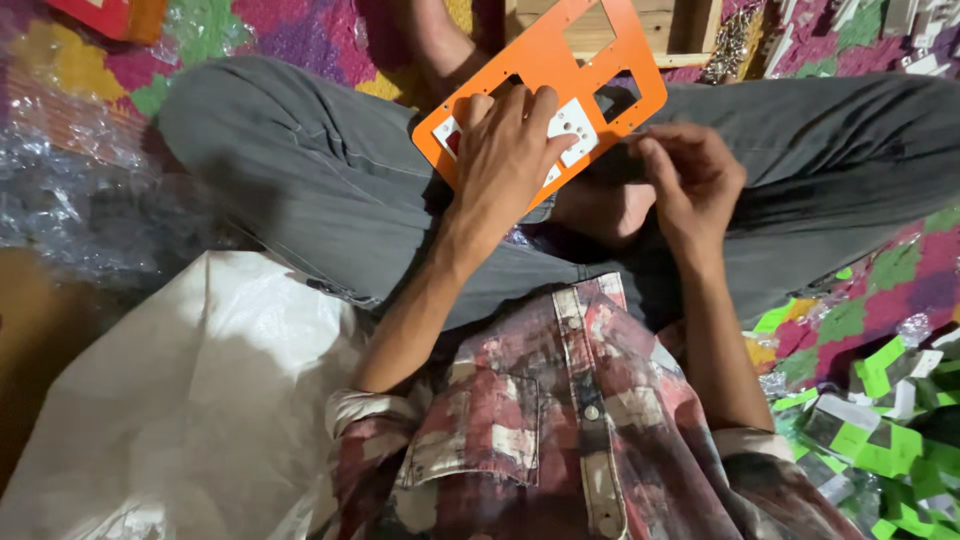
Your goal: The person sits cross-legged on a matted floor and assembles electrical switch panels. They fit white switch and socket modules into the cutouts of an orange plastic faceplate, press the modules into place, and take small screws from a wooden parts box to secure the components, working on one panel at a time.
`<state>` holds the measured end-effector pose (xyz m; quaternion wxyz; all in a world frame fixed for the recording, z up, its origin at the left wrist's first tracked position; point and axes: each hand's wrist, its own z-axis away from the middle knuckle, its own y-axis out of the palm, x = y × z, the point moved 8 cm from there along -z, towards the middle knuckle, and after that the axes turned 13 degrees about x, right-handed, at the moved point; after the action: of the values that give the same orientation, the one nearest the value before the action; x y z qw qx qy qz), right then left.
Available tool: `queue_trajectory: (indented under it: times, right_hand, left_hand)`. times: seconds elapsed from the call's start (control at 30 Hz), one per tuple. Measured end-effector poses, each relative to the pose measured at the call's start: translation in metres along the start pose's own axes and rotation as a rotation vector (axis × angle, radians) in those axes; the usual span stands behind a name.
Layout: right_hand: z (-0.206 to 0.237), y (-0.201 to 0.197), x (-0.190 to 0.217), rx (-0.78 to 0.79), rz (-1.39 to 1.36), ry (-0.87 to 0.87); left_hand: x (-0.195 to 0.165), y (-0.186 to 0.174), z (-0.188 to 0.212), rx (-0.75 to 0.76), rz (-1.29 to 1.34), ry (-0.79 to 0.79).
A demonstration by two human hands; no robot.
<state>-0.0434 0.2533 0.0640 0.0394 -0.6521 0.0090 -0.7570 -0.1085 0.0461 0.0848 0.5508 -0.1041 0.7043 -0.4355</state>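
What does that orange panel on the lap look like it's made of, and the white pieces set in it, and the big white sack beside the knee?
Orange panel: a thin rigid sheet, probably painted metal or plastic; flat, crisp cutouts, even matte colour. White pieces: likely moulded plastic; smooth, with small holes. White sack: seems woven plastic fabric; soft folds, faint sheen. The left hand presses on the panel; the right hand is at its edge.

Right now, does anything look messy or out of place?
Yes. Green and white pieces lie scattered in a loose heap on the patterned mat at the right. The orange plate sits tilted across the knee, with the left hand pressing it and the right hand at its edge.
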Motion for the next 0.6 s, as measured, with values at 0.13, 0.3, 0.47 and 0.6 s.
queue_trajectory:
  times: [0.13, 0.3, 0.47, 0.6]
  right_hand:
    - [0.002, 0.014, 0.010, 0.048, 0.192, -0.019]
    - [-0.003, 0.031, 0.032, 0.068, 0.565, -0.108]
    - [-0.007, 0.046, 0.047, 0.098, 0.696, -0.248]
    - [-0.008, 0.049, 0.044, 0.098, 0.701, -0.231]
  left_hand:
    - [0.001, 0.001, -0.002, 0.035, -0.016, -0.015]
    - [0.001, 0.001, -0.001, 0.040, -0.033, -0.002]
    - [0.001, 0.003, 0.000, 0.052, -0.038, -0.006]
    - [-0.001, 0.001, 0.000, 0.025, -0.020, 0.013]
